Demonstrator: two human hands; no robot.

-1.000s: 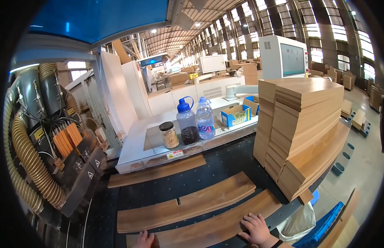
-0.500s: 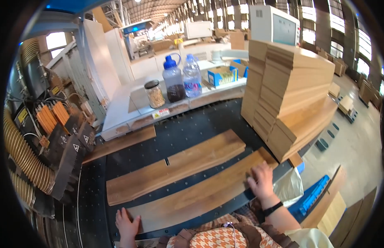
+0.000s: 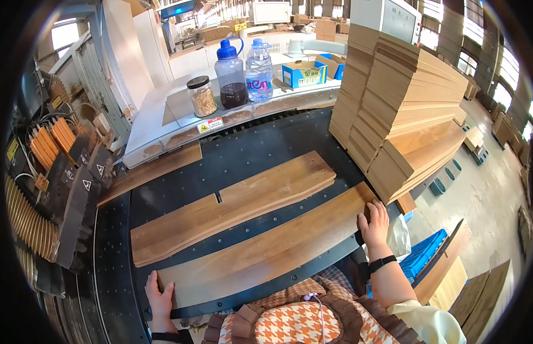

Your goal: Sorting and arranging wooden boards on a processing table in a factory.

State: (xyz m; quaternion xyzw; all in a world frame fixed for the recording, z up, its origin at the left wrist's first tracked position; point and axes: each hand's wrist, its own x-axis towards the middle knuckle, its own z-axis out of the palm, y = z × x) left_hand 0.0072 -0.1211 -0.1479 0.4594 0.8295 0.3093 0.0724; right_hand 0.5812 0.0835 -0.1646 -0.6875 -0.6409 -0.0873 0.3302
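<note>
Two long curved wooden boards lie on a black perforated machine bed [image 3: 243,157]. My left hand [image 3: 159,295] grips the left end of the near board [image 3: 266,249]. My right hand [image 3: 374,223] holds that board's right end, close to a tall stack of wooden boards [image 3: 404,109]. The far board [image 3: 232,203], which has a small notch in its far edge, lies free just beyond the near one.
A third board [image 3: 154,171] rests at the bed's far left edge. On a white ledge behind stand a jar [image 3: 202,97], two bottles [image 3: 243,71] and a blue box [image 3: 304,74]. Machine hoses and cables [image 3: 43,172] crowd the left. A blue crate [image 3: 424,255] sits on the floor at right.
The view has tilted down and closer to the bed. Both hands have settled on the ends of the near board, the left hand now fully in view at its left end.
</note>
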